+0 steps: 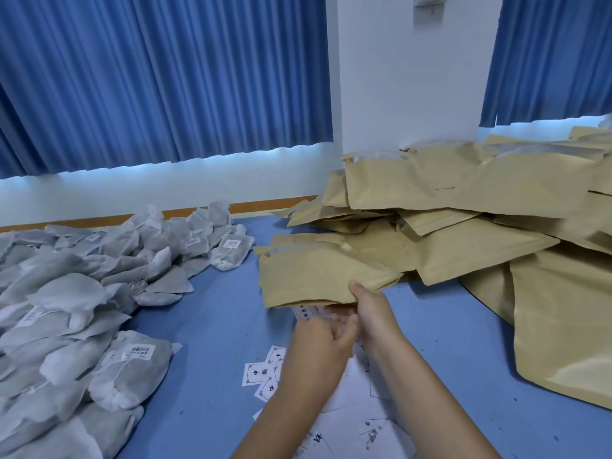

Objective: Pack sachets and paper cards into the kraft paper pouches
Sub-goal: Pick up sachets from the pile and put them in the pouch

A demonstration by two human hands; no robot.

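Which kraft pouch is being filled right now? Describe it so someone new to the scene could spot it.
On the blue table, find the big heap of kraft pouches on the right. The front pouch sits at its near left foot, its near edge pinched by the right hand. It alone has a printed paper card showing at that edge.

Looks like a small hand-packing workroom set up in a plain office-type room, not a home or a shop. The blue surface [215,326] is buried in bulk stock: a big heap of white sachets [66,293] with barcode labels, a sprawling pile of kraft paper pouches [463,200] and loose printed paper cards [261,372]. Behind it there's just a bare white wall [407,77] and long blue curtains [149,77].
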